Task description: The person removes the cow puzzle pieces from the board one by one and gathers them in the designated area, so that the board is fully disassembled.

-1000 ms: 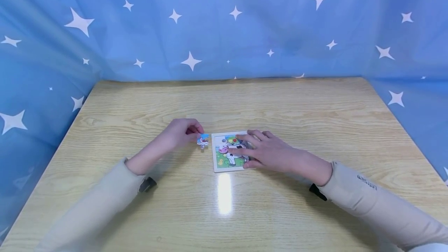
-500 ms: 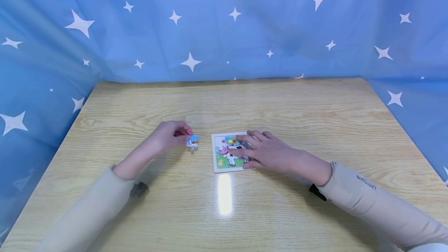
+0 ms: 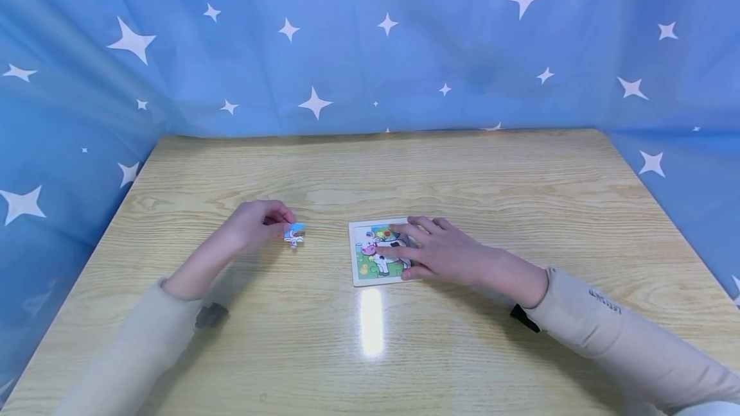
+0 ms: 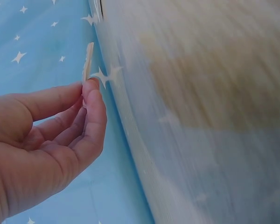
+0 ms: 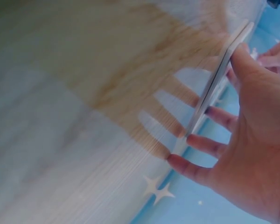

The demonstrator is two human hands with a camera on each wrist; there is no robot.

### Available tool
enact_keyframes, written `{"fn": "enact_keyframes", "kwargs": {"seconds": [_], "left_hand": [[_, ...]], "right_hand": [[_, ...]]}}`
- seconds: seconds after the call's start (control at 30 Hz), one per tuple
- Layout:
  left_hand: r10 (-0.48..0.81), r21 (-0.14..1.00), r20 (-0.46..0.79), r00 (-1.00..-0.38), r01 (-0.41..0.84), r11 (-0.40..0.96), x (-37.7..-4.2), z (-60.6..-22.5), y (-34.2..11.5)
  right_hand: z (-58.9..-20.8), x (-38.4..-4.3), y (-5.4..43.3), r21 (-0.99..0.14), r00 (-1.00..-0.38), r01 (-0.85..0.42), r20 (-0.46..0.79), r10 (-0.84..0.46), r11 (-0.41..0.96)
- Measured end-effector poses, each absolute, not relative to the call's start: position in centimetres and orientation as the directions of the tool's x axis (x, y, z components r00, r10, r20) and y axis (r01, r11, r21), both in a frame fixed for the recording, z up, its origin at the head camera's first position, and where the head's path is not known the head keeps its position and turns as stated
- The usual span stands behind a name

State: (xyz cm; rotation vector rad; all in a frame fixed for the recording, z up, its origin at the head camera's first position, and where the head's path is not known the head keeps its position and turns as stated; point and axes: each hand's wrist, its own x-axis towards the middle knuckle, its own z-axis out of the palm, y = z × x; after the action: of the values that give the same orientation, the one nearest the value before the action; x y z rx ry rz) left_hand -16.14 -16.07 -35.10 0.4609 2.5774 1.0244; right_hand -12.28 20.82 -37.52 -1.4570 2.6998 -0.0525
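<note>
My left hand (image 3: 254,223) pinches a jigsaw piece (image 3: 293,235) with blue sky and part of a cow's head on it, held to the left of the puzzle tray. In the left wrist view the piece (image 4: 87,60) appears edge-on between thumb and fingertips. A cow jigsaw in a white-rimmed puzzle tray (image 3: 354,271) lies at the table's middle; its upper left corner shows a pale bare patch. My right hand (image 3: 445,249) rests spread over the tray's right side, hiding part of the picture. In the right wrist view, straight fingers touch the tray's edge (image 5: 219,77).
The wood-grain table (image 3: 491,178) surrounds the tray, with a bright light reflection in front of it. A blue curtain (image 3: 358,43) with white stars hangs behind and along the sides. Dark bands show under both sleeves.
My left hand has moved left, away from the tray, carrying the jigsaw piece. The right hand and the tray have stayed in place.
</note>
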Motion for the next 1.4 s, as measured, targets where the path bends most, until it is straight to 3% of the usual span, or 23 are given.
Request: {"fn": "enact_keyframes", "kwargs": {"seconds": [0.83, 1.4], "left_hand": [[0.348, 0.678, -0.204, -0.915, 0.124, 0.724, -16.6, -35.0, -19.8], [0.302, 0.656, -0.289, -0.908, 0.041, 0.753, -17.5, -35.0, -21.9]], "right_hand": [[-37.6, -12.3, 20.7, -0.061, -0.531, -0.845, -0.028, -0.847, 0.532], [-37.6, -12.4, 20.8, -0.058, -0.534, -0.843, -0.032, -0.845, 0.534]]}}
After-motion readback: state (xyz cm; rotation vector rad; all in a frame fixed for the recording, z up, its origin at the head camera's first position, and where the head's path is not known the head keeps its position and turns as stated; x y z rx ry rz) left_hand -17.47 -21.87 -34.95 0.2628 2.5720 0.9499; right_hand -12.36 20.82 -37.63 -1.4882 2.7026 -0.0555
